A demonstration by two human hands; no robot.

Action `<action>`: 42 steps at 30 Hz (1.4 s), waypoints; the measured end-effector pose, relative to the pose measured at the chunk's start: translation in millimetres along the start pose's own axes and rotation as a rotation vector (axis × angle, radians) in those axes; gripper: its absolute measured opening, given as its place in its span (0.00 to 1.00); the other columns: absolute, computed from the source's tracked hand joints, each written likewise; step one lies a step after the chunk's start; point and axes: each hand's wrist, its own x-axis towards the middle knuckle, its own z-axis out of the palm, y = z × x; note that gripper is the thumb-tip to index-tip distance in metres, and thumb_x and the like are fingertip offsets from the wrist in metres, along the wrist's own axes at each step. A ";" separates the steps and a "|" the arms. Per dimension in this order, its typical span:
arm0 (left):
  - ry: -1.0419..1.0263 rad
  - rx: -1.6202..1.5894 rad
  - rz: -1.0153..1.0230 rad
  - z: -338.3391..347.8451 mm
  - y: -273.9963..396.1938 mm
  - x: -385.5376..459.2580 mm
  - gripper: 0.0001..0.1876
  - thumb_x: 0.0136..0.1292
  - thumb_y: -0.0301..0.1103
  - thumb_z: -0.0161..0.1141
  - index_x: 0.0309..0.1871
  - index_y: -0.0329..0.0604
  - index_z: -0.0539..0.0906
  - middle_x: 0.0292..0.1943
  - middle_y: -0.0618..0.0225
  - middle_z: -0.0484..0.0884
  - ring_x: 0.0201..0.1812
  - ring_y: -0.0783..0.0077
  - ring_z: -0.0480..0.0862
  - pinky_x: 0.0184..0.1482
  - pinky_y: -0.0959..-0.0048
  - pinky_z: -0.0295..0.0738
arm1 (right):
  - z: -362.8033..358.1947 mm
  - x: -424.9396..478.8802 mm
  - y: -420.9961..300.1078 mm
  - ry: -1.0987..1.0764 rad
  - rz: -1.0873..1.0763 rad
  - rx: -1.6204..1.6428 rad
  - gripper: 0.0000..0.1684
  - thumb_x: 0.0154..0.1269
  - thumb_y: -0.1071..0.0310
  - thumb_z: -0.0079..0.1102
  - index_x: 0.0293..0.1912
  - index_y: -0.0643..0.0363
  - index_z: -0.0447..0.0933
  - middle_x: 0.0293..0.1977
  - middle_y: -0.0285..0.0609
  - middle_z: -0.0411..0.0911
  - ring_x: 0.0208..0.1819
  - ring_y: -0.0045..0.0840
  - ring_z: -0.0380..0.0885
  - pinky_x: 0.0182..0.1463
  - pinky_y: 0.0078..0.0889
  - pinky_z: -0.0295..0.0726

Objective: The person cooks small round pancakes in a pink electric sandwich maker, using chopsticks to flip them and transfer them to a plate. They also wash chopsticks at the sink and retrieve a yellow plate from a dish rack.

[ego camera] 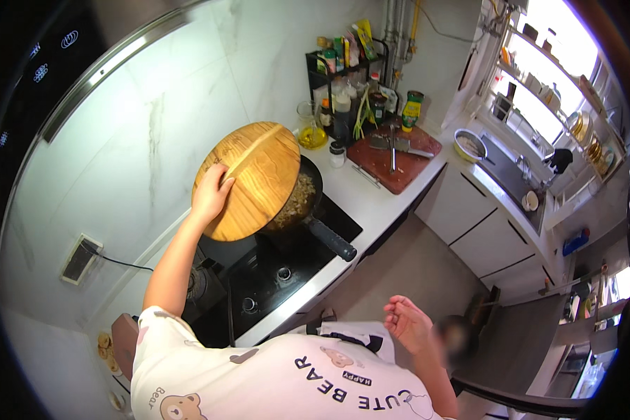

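My left hand (212,191) grips the raised handle bar of a round wooden pot lid (265,186). The lid is held tilted above a black frying pan (315,170), hiding its left part. Chopped brownish food (297,202) shows in the uncovered part of the pan. The pan's dark handle (331,239) reaches over the front of a black glass gas hob (304,260). My right hand (409,323) is in front of my body, away from the counter, with loosely bent fingers and nothing in it.
A red-brown cutting board (415,152) holds a cleaver (399,146) and another metal utensil. Behind stand a black spice rack (320,73), an oil jug (312,135) and a shaker jar (337,155). Rightward, a metal bowl (471,144) sits near the sink (504,163). A blurred dark shape (457,336) is beside my right hand.
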 end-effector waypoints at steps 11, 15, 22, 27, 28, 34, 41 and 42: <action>-0.343 0.284 -0.085 118.5 -26.5 34.9 0.11 0.65 0.36 0.59 0.46 0.42 0.77 0.47 0.60 0.80 0.51 0.51 0.79 0.49 0.57 0.75 | -23.9 21.2 -40.3 0.059 0.032 0.040 0.08 0.74 0.71 0.48 0.49 0.59 0.73 0.39 0.41 0.79 0.36 0.22 0.78 0.44 0.26 0.81; -0.344 0.376 -0.044 126.7 -37.7 34.9 0.09 0.64 0.35 0.60 0.43 0.43 0.77 0.46 0.62 0.80 0.49 0.52 0.80 0.47 0.56 0.76 | -22.1 35.2 -50.7 0.050 0.032 0.033 0.09 0.73 0.72 0.47 0.49 0.59 0.73 0.39 0.42 0.79 0.35 0.23 0.79 0.43 0.28 0.83; -0.326 0.403 -0.047 137.6 -42.4 36.9 0.09 0.64 0.35 0.60 0.44 0.44 0.77 0.46 0.62 0.80 0.47 0.52 0.81 0.45 0.56 0.76 | -21.4 42.6 -50.1 0.040 0.084 0.023 0.09 0.74 0.71 0.48 0.49 0.59 0.74 0.39 0.40 0.79 0.36 0.22 0.78 0.45 0.27 0.81; -0.350 0.470 -0.057 143.6 -45.8 37.2 0.10 0.64 0.35 0.60 0.46 0.44 0.77 0.47 0.62 0.80 0.47 0.51 0.81 0.46 0.55 0.77 | -23.6 47.8 -51.5 0.037 0.078 0.019 0.08 0.74 0.71 0.48 0.49 0.59 0.74 0.40 0.41 0.79 0.36 0.22 0.78 0.44 0.27 0.81; -0.348 0.463 -0.056 143.9 -46.2 37.0 0.10 0.64 0.35 0.60 0.46 0.45 0.77 0.47 0.62 0.80 0.47 0.51 0.81 0.46 0.55 0.77 | -24.3 48.6 -51.1 0.043 0.076 0.019 0.08 0.74 0.71 0.48 0.49 0.59 0.74 0.40 0.41 0.79 0.36 0.22 0.78 0.44 0.27 0.81; -0.347 0.423 -0.056 147.1 -49.2 37.3 0.10 0.64 0.35 0.60 0.46 0.45 0.78 0.47 0.63 0.80 0.48 0.51 0.81 0.46 0.55 0.77 | -23.4 50.5 -45.9 0.064 0.071 0.021 0.08 0.74 0.71 0.48 0.49 0.59 0.74 0.39 0.41 0.79 0.36 0.22 0.78 0.44 0.27 0.82; -0.327 0.411 -0.051 145.5 -49.2 36.5 0.11 0.63 0.35 0.61 0.46 0.44 0.78 0.46 0.62 0.81 0.47 0.52 0.82 0.46 0.56 0.77 | -17.3 50.2 -36.8 0.082 0.071 0.025 0.08 0.74 0.71 0.48 0.49 0.59 0.74 0.38 0.41 0.79 0.35 0.22 0.78 0.43 0.27 0.81; -0.321 0.408 -0.052 145.6 -49.6 35.8 0.11 0.62 0.35 0.62 0.46 0.43 0.78 0.45 0.62 0.81 0.47 0.52 0.82 0.45 0.56 0.77 | -16.9 49.7 -36.1 0.082 0.071 0.026 0.08 0.74 0.71 0.48 0.48 0.59 0.74 0.38 0.41 0.79 0.35 0.22 0.78 0.43 0.26 0.81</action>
